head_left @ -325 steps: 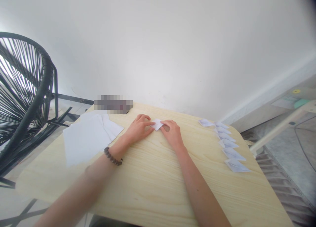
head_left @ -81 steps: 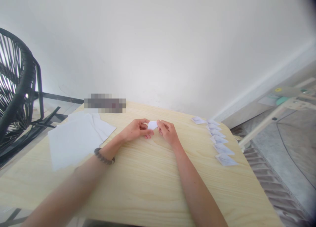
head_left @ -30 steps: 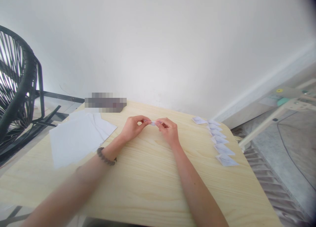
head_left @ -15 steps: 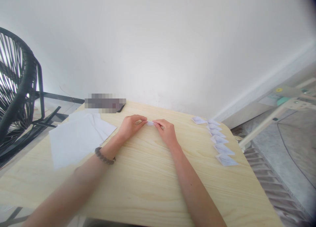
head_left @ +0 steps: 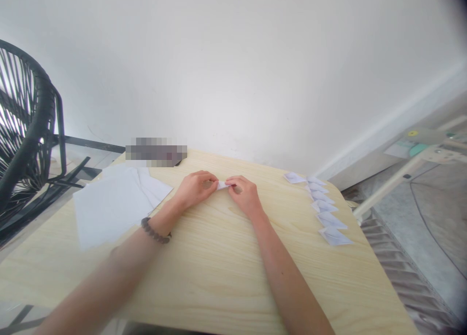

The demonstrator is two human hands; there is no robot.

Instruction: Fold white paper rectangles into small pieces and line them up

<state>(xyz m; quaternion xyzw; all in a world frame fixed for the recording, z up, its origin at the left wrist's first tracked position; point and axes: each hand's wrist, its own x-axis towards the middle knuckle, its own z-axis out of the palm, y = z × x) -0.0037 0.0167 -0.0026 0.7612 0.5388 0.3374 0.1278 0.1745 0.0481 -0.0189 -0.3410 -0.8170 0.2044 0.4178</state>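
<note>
Between my two hands, over the middle of the wooden table (head_left: 215,267), is a small folded white paper (head_left: 222,185). My left hand (head_left: 197,188) pinches its left end between thumb and fingers; a dark beaded bracelet (head_left: 156,231) circles that wrist. At the other end, the thumb and fingertips of my right hand (head_left: 245,193) grip the paper too. The fingers cover part of it, so its full shape is hidden. Several folded white paper pieces (head_left: 334,237) stand in a line along the table's right side.
Loose white paper sheets (head_left: 109,203) lie overlapping at the left. Behind them, a blurred-out dark object (head_left: 155,152) rests by the wall (head_left: 233,72). A black woven chair (head_left: 32,126) stands at the left, and a pale metal frame (head_left: 397,179) beyond the right edge.
The folded paper has tilted and shows more of a pointed face between the fingertips. Both hands have shifted only slightly and keep their grip.
</note>
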